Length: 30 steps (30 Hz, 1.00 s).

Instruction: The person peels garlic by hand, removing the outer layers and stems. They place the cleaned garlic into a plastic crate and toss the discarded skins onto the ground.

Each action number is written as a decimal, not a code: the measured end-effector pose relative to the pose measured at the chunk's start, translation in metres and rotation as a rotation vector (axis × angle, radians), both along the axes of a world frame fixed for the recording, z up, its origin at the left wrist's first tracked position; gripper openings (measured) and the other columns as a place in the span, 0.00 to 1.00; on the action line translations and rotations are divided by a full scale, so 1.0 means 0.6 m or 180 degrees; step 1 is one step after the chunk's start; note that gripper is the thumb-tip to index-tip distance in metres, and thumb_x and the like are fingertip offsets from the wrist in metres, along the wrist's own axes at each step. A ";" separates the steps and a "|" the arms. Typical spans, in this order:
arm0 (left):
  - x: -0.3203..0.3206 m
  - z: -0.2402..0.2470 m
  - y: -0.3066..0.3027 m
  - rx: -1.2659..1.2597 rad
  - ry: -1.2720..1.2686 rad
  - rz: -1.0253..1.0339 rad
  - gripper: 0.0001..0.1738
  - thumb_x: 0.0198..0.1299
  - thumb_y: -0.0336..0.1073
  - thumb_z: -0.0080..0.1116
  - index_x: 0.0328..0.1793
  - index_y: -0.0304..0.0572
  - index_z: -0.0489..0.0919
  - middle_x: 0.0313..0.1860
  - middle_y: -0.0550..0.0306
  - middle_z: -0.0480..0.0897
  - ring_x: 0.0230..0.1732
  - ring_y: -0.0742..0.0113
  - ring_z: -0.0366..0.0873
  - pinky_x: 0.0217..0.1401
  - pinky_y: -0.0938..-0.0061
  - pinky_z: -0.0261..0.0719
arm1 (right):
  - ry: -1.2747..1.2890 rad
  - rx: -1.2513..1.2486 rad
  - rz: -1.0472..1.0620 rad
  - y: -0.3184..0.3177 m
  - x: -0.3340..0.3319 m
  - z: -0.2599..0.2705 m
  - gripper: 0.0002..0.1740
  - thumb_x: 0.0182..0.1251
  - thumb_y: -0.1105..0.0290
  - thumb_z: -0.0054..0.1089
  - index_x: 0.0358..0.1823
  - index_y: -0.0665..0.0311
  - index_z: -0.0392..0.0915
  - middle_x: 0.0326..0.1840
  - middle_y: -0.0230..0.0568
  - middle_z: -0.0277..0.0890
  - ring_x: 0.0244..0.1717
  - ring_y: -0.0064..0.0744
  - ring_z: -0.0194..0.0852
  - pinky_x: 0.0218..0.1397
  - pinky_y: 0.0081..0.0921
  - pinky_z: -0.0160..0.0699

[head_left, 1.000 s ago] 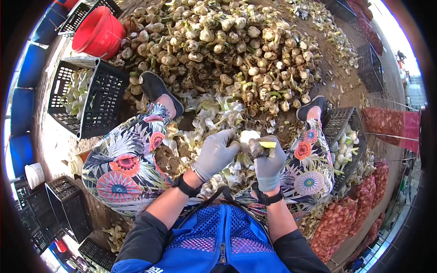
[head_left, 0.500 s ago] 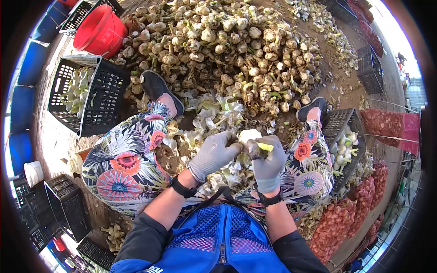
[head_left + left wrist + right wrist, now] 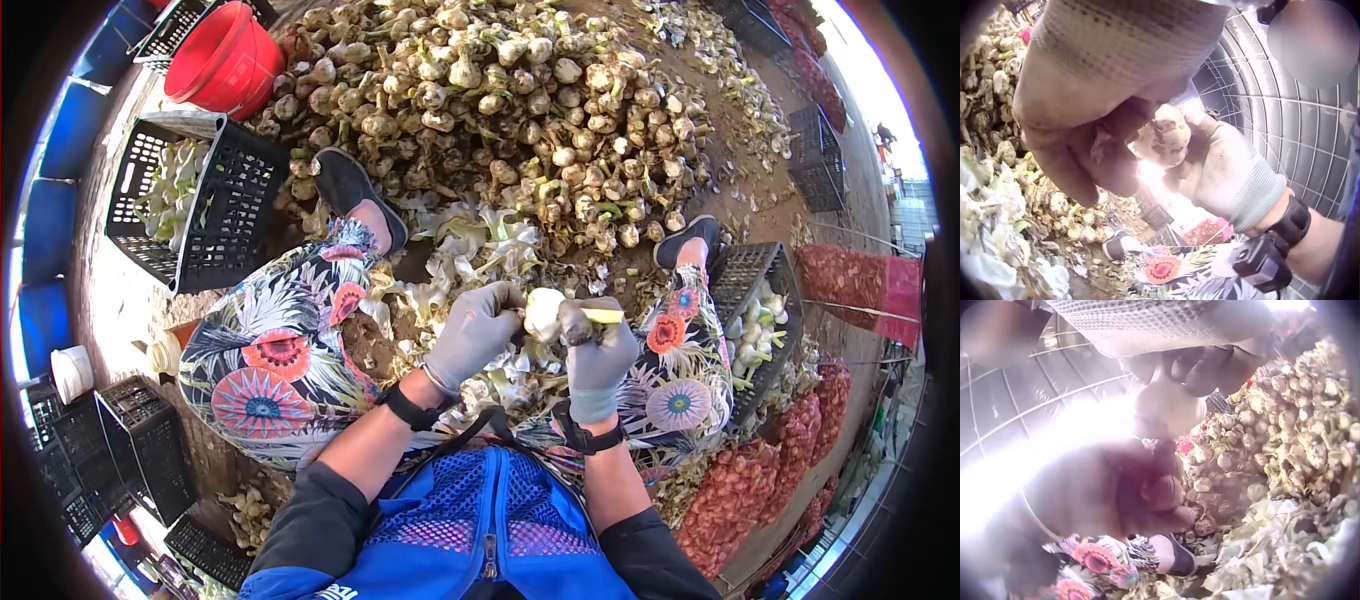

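Observation:
A pale garlic bulb (image 3: 543, 314) is between the two gloved hands, its yellowish cut stem (image 3: 603, 316) pointing right. The right hand (image 3: 598, 355) grips it at the stem side, thumb laid over the base of the stem. The left hand (image 3: 474, 335) has curled fingers close to the bulb's left side; whether they pinch a bit of skin cannot be told. In the left wrist view, the bulb (image 3: 1166, 136) shows brownish marks beside the right hand (image 3: 1225, 165). Glare blurs the left hand (image 3: 1091, 487) below the bulb (image 3: 1163, 411) in the right wrist view.
A heap of garlic (image 3: 480, 100) lies beyond the feet, with loose leaves (image 3: 470, 250) between the legs. Crates of garlic stand left (image 3: 225, 210) and right (image 3: 745, 280). A red bucket (image 3: 225, 62) is upper left; red net sacks (image 3: 730, 500) lie lower right.
The bulb has turned and now shows rounder and larger, its stem swinging from a downward slant to nearly level. The left hand has drawn slightly away from it to the left.

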State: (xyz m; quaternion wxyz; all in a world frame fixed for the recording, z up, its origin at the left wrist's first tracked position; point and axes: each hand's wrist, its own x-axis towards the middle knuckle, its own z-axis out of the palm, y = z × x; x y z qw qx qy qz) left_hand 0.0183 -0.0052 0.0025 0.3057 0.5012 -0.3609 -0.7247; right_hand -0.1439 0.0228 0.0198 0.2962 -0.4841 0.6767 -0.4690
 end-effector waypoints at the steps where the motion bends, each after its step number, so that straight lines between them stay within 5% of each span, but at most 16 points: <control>1: 0.001 -0.016 0.002 -0.0135 -0.0187 -0.0084 0.13 0.64 0.33 0.57 0.49 0.28 0.81 0.31 0.56 0.85 0.31 0.74 0.81 0.37 0.76 0.79 | 0.0241 -0.0144 0.0039 -0.002 -0.008 -0.003 0.07 0.60 0.75 0.72 0.37 0.67 0.81 0.33 0.35 0.82 0.32 0.24 0.78 0.40 0.21 0.76; 6: 0.004 -0.004 0.003 -0.0356 -0.0233 -0.0011 0.13 0.65 0.36 0.58 0.44 0.30 0.82 0.29 0.57 0.84 0.30 0.76 0.80 0.36 0.76 0.78 | 0.0126 -0.0016 -0.0196 -0.005 -0.017 -0.008 0.08 0.60 0.75 0.72 0.38 0.67 0.81 0.32 0.35 0.81 0.31 0.23 0.77 0.41 0.21 0.76; 8: 0.006 0.007 -0.002 -0.0583 -0.0786 -0.0468 0.13 0.66 0.37 0.57 0.41 0.30 0.82 0.28 0.55 0.84 0.30 0.75 0.80 0.36 0.74 0.78 | 0.0459 -0.0222 -0.0013 -0.005 -0.014 -0.008 0.10 0.58 0.74 0.75 0.37 0.66 0.80 0.32 0.35 0.81 0.31 0.23 0.77 0.40 0.21 0.76; 12: 0.004 -0.007 -0.005 -0.0373 -0.0431 -0.0551 0.13 0.67 0.36 0.57 0.42 0.30 0.81 0.32 0.55 0.86 0.33 0.74 0.83 0.39 0.76 0.81 | 0.1333 -0.0715 0.0425 -0.008 -0.011 0.000 0.11 0.57 0.74 0.76 0.36 0.65 0.79 0.32 0.35 0.81 0.32 0.22 0.79 0.39 0.22 0.77; 15: 0.007 0.002 -0.005 -0.0277 -0.0153 -0.0449 0.13 0.66 0.37 0.58 0.40 0.31 0.81 0.31 0.56 0.86 0.33 0.75 0.82 0.38 0.76 0.80 | 0.0974 -0.0695 0.0506 -0.005 -0.022 -0.002 0.09 0.59 0.74 0.73 0.38 0.66 0.81 0.35 0.35 0.83 0.34 0.20 0.79 0.38 0.22 0.77; 17: 0.003 -0.002 -0.003 -0.0625 -0.0904 -0.0473 0.12 0.65 0.36 0.59 0.40 0.32 0.81 0.29 0.57 0.85 0.32 0.75 0.81 0.39 0.77 0.79 | -0.0757 0.0466 -0.0117 -0.002 -0.028 0.005 0.09 0.63 0.72 0.72 0.40 0.69 0.83 0.36 0.34 0.83 0.34 0.17 0.78 0.36 0.21 0.75; 18: 0.004 -0.008 -0.002 -0.0629 -0.0903 -0.0472 0.12 0.65 0.36 0.59 0.40 0.32 0.81 0.29 0.57 0.85 0.32 0.75 0.81 0.39 0.77 0.79 | -0.1860 0.0328 -0.0170 -0.004 -0.037 -0.001 0.11 0.65 0.70 0.71 0.42 0.71 0.83 0.36 0.32 0.83 0.34 0.15 0.77 0.35 0.18 0.72; 20: 0.009 -0.032 -0.001 -0.0864 -0.1625 -0.0295 0.15 0.60 0.38 0.60 0.42 0.31 0.82 0.28 0.45 0.84 0.32 0.63 0.84 0.39 0.66 0.79 | -0.1718 0.0384 0.0011 -0.009 -0.058 0.006 0.14 0.66 0.66 0.70 0.42 0.70 0.83 0.35 0.32 0.82 0.34 0.16 0.76 0.38 0.16 0.72; 22: 0.005 -0.057 0.000 -0.0845 -0.1378 -0.0260 0.17 0.63 0.41 0.60 0.47 0.33 0.82 0.33 0.46 0.85 0.36 0.64 0.83 0.43 0.66 0.79 | -0.1868 0.0699 0.0042 -0.013 -0.075 0.002 0.18 0.67 0.61 0.70 0.44 0.71 0.82 0.35 0.32 0.81 0.35 0.17 0.76 0.40 0.17 0.73; 24: -0.003 -0.023 -0.013 -0.1183 -0.0221 0.0514 0.21 0.69 0.43 0.58 0.56 0.31 0.78 0.38 0.60 0.83 0.40 0.78 0.77 0.44 0.80 0.76 | -0.2037 0.1019 0.0122 -0.024 -0.081 0.000 0.22 0.67 0.56 0.69 0.45 0.71 0.82 0.35 0.32 0.81 0.36 0.18 0.76 0.42 0.18 0.74; 25: 0.018 0.004 -0.028 -0.0871 -0.0357 -0.0293 0.24 0.71 0.46 0.56 0.62 0.31 0.75 0.41 0.60 0.82 0.41 0.77 0.77 0.46 0.79 0.77 | -0.1930 0.1076 0.0641 -0.027 -0.082 -0.001 0.26 0.67 0.51 0.68 0.46 0.71 0.82 0.37 0.32 0.81 0.37 0.18 0.76 0.43 0.19 0.74; 26: 0.017 0.017 -0.033 -0.0868 -0.0367 -0.0299 0.24 0.71 0.46 0.56 0.62 0.31 0.75 0.41 0.60 0.82 0.41 0.77 0.77 0.46 0.79 0.77 | -0.1812 0.1129 0.1161 -0.030 -0.081 -0.001 0.31 0.67 0.45 0.67 0.48 0.72 0.81 0.38 0.32 0.81 0.38 0.19 0.76 0.44 0.20 0.74; 28: 0.006 0.032 -0.041 -0.0415 0.0013 -0.1122 0.23 0.70 0.47 0.57 0.59 0.35 0.78 0.44 0.54 0.84 0.44 0.72 0.78 0.49 0.73 0.77 | -0.1946 0.1170 0.1042 -0.041 -0.071 -0.001 0.28 0.69 0.49 0.65 0.49 0.72 0.81 0.40 0.33 0.81 0.40 0.20 0.76 0.46 0.21 0.74; 30: 0.001 0.029 -0.039 -0.0460 -0.0074 -0.1002 0.22 0.69 0.44 0.58 0.60 0.33 0.76 0.43 0.54 0.84 0.41 0.71 0.79 0.46 0.74 0.79 | -0.2197 0.1277 0.0791 -0.048 -0.058 -0.002 0.23 0.73 0.55 0.63 0.51 0.72 0.81 0.43 0.36 0.82 0.44 0.21 0.77 0.49 0.23 0.75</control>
